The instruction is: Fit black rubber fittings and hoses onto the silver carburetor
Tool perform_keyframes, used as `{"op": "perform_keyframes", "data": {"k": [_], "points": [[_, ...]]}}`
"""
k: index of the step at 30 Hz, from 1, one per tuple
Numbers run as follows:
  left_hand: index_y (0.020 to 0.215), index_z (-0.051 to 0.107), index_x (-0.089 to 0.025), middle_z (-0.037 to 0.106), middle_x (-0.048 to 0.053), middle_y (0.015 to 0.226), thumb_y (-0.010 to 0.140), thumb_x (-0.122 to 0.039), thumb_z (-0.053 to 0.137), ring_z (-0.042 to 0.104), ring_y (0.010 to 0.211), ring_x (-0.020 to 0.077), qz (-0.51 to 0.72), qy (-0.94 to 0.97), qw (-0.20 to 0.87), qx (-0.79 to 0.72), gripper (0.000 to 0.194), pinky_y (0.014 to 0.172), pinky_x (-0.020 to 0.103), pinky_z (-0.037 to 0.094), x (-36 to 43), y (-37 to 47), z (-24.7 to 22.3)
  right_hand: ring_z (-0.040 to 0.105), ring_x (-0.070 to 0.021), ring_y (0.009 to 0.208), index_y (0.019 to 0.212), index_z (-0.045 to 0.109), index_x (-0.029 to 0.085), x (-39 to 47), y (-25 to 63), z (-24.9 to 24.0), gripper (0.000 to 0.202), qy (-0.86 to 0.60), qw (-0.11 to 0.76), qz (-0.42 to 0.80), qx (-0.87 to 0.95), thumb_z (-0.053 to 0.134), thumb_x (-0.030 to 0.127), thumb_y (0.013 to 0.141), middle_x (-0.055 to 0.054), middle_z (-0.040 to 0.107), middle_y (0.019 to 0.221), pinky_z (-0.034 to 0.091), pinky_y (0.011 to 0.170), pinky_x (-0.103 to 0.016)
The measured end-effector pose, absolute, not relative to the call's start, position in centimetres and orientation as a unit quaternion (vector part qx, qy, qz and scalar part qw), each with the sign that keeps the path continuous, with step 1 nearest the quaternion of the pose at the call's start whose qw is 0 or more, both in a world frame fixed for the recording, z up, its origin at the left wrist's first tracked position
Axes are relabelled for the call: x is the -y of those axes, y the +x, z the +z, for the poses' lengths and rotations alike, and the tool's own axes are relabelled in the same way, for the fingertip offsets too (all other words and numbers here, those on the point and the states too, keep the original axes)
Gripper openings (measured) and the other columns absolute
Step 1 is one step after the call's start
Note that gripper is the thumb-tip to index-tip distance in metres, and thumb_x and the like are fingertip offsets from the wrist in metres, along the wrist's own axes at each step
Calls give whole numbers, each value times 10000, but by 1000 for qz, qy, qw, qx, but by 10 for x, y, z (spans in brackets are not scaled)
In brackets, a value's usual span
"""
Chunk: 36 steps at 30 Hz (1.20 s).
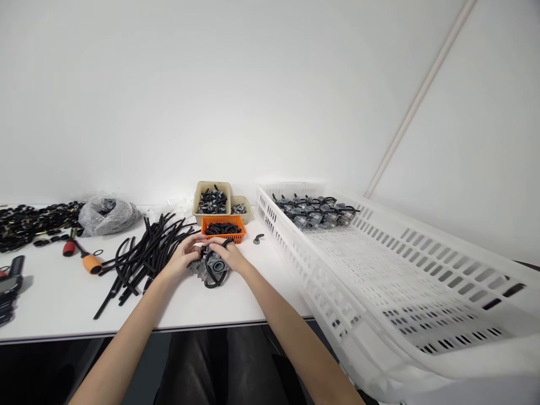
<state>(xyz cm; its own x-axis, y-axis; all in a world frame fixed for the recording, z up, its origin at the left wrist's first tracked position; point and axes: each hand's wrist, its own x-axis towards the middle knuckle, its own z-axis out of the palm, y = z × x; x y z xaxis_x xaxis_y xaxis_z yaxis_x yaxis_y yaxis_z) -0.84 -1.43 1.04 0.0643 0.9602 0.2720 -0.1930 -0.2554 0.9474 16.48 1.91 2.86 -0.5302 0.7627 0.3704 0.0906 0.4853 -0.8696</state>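
A grey metal part (218,265) with black hoses looped around it rests on the white table, just in front of an orange basket (223,227) of black pieces. My left hand (185,254) has its fingers closed on the part's left and upper side. From the right, my right hand (228,253) grips the top of the same part near a black hose. The fingertips of both hands nearly meet, and what lies between them is too small to make out. Loose black tubes (147,256) lie to the left of my left hand.
A large white crate (295,247) at the right holds several similar metal parts (314,212). Two beige bins (202,185) stand behind the basket. At left are orange (91,263) and red-handled (68,248) tools, a plastic bag (108,216), black rings (37,222) and a watch (14,281).
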Motion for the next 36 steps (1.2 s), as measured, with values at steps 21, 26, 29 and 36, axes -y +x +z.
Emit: {"op": "perform_keyframes", "data": {"k": [21,26,29,36], "points": [[978,677,-205,680,62,1031,632,-188,660,615,890,205,596,532,470,-376,347,746,286,466,13,-10,9,604,-206,1064,885,679,197,-22,163,27,201,-274,404,418,766,501,287,857,-42,695,1055,408,1011,-357],[953,683,-201,685,64,1017,643,-221,669,611,957,228,597,528,460,-391,311,772,294,462,12,-9,9,601,-213,1074,894,682,195,-21,164,27,213,-276,401,421,765,504,307,859,-45,696,1069,406,1015,-363],[955,686,-205,691,63,1013,644,-225,667,608,970,238,594,531,455,-397,313,781,299,459,12,-9,10,602,-212,1072,896,682,197,-21,164,27,216,-275,400,422,765,504,315,859,-45,698,1058,408,1011,-358],[985,687,-206,690,58,1036,649,-217,621,591,982,235,579,546,462,-393,342,781,294,442,12,-10,8,610,-211,1042,897,681,192,-22,164,27,224,-272,404,417,768,504,322,856,-47,705,1044,411,1000,-362]]}}
